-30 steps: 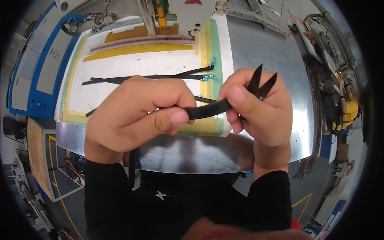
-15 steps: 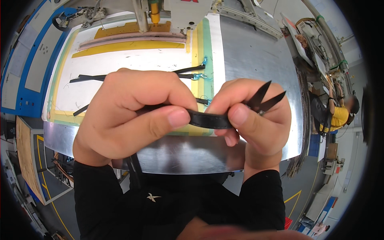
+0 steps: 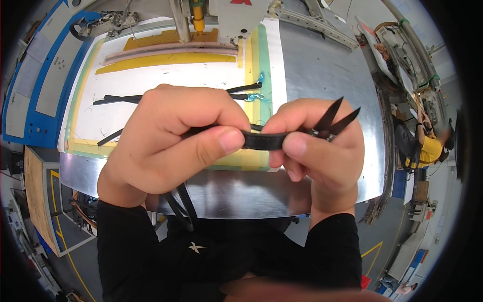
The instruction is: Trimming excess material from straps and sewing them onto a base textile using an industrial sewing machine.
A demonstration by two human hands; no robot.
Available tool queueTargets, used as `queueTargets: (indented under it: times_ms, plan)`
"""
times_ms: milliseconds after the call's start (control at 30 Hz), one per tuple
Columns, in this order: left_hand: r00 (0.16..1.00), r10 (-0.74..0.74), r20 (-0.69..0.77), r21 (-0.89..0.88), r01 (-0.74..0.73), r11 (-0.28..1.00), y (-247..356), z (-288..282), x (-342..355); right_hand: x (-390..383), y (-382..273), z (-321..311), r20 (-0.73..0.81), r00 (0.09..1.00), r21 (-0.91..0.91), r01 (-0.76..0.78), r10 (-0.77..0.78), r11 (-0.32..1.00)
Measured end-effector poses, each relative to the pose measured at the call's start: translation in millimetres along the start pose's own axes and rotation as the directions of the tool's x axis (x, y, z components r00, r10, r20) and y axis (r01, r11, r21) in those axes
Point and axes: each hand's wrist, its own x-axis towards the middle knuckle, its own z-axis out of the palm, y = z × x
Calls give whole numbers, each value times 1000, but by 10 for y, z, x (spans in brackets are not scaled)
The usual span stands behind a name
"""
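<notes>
A narrow black strap with stitched edges is stretched between my two hands, above the work surface. My left hand pinches it between thumb and bent forefinger, and a loop of it hangs below that wrist. On the other side, my right hand grips the strap between thumb and fingers. Tucked in that same hand is a pair of small black scissors, blades apart and pointing up and away; their handles are hidden. Behind my hands, more black straps with light-blue ends lie on a white sheet.
A sewing machine head stands at the far edge, by yellow template strips. Bare metal tabletop extends right. A blue machine panel is at left. Another person in a yellow top works at far right.
My hands still pinch the strap, whose stretch between them now looks straighter. More of the hanging loop shows below my left wrist. The whole view has shifted slightly.
</notes>
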Motion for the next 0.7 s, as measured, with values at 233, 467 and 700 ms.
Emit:
queueTargets:
  times_ms: [233,467,700]
  plan:
    - [986,115,117,-53,-110,993,-106,-86,46,20,67,-55,93,995,79,-29,21,996]
    - [968,172,180,-53,-165,985,-156,-122,85,38,111,-46,144,985,58,85,-93,995]
    - [962,203,185,-86,-190,978,-137,-105,76,58,149,-45,198,959,86,190,-204,978]
